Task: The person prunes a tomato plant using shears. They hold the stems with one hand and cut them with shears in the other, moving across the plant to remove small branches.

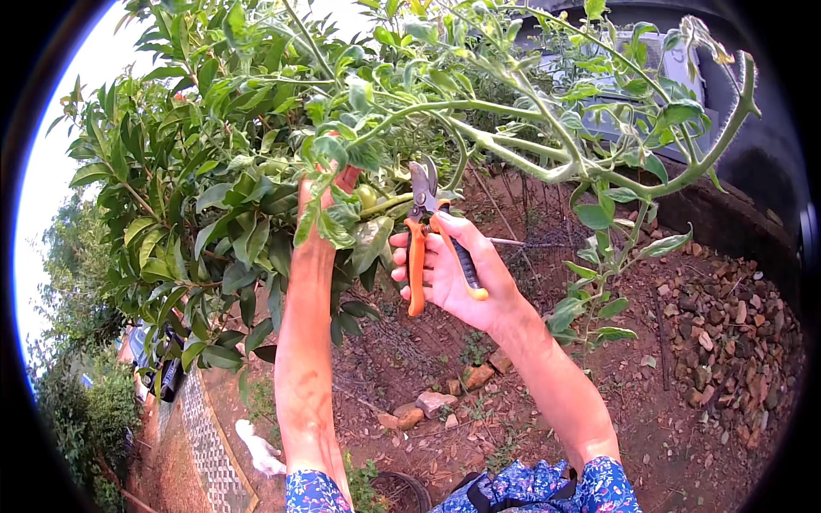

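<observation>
My right hand holds orange-and-black bypass pruning shears upright, their blades a little apart beside a green stem. Up in the foliage to the left, my left hand is partly covered by leaves; its fingers are bent, and what they grip cannot be made out. A green tomato hangs just right of that hand. Above the shears, a thick, hairy tomato stem arches to the right with curled leaves on its side shoots.
A dense leafy shrub fills the left. Stones lie on the soil below, with a rubble heap at the right. A white animal is at lower left, near a patterned paved strip. A dark wall curves behind.
</observation>
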The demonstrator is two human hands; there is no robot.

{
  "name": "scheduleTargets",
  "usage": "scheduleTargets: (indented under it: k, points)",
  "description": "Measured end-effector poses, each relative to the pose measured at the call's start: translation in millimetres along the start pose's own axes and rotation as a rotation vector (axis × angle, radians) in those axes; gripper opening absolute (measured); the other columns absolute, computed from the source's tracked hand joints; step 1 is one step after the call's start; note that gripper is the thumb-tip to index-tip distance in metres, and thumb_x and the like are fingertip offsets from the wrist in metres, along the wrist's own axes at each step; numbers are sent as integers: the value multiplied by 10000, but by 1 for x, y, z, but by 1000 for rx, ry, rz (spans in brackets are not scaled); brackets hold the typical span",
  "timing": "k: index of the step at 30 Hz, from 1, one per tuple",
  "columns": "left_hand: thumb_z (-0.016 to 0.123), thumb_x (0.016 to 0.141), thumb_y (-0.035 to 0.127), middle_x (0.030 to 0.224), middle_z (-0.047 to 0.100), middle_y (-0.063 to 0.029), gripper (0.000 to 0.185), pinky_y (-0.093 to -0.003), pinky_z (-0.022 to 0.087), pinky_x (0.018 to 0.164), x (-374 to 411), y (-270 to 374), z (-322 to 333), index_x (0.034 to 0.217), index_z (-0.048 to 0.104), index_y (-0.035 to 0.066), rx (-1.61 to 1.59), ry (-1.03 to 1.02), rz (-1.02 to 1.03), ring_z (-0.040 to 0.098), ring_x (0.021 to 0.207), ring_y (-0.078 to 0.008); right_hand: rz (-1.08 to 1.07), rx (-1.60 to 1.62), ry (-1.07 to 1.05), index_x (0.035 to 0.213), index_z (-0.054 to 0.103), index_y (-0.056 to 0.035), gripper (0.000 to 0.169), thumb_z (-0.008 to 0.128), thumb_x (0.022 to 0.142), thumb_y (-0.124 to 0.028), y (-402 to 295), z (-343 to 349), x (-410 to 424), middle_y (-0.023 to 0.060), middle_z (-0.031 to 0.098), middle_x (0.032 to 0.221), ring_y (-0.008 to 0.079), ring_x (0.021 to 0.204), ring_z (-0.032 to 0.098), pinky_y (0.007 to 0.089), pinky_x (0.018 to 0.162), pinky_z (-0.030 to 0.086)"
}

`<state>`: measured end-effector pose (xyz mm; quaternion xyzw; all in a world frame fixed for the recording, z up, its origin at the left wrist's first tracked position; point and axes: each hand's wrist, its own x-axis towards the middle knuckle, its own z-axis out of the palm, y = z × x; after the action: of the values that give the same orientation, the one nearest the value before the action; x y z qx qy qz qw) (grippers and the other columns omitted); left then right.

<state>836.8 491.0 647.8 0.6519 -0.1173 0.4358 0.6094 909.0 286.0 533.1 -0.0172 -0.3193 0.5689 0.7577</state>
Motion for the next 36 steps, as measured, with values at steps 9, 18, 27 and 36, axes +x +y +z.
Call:
scheduleTargets:
  k: [9,18,27,36]
  points:
    - [492,966,22,1137,587,-66,213,-312,509,906,-31,10,51,1170,553,35,151,115,-124,613,958,-157,-30,-441,272,1137,563,-56,418,599,911,-406,3,-10,-18,81,610,985,197,872,604,326,761,496]
    - [558,965,88,1014,635,-52,139,-302,506,888,-47,-20,53,1075,602,16,120,-34,-79,637,994,-191,-31,-1446,629,1253,484,20,725,647,787,-510,-17,-20,-32,153,540,1166,248,1004,581,338,540,553]
    - [611,939,99,979,669,-19,144,-274,494,857,-81,-28,63,1043,654,9,387,-26,-10,613,898,-95,54,-1509,673,1326,502,-107,670,655,795,-487,-22,-3,-26,104,605,1139,220,1041,569,361,699,487]
    - [602,682,0,1198,563,-173,442,-410,458,1031,-119,-59,74,1123,606,-24,898,-373,489,501,1255,-376,-148,-1539,519,1203,571,-65,505,702,817,-364,-42,-31,-42,74,642,1070,180,970,605,353,791,496]
